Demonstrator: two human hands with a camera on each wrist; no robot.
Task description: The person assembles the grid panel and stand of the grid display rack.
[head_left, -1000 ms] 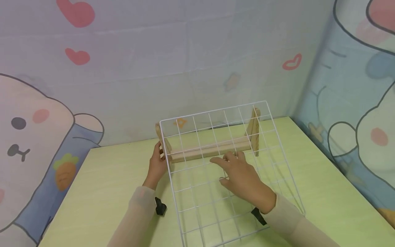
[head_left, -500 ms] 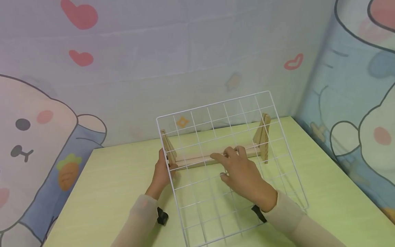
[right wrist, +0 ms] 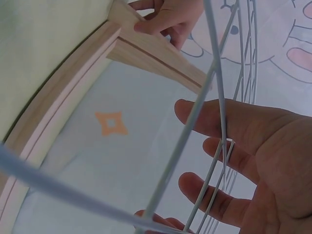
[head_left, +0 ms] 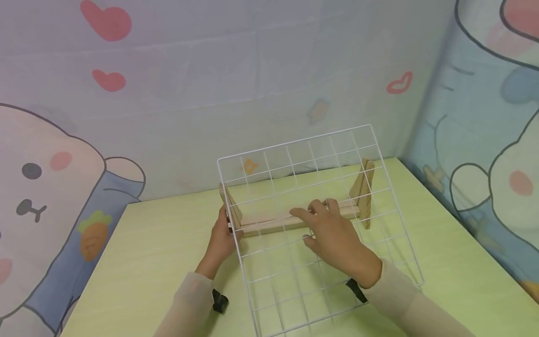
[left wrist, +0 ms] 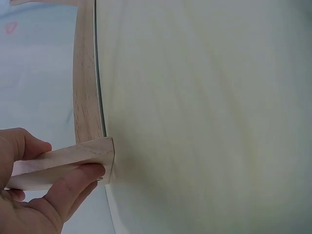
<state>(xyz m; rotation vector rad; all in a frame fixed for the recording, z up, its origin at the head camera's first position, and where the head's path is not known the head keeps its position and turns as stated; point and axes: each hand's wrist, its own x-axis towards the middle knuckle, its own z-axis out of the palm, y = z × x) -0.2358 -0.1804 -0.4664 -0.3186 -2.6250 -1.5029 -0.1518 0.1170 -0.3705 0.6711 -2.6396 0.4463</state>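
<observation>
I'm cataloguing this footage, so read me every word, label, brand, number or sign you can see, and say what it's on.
None can be read.
Wire grid and wooden stand: no lettering visible.
Wall cloth: only drawings, such as a heart and a carrot.
Black pieces by the sleeves: too small and dark to tell.
</observation>
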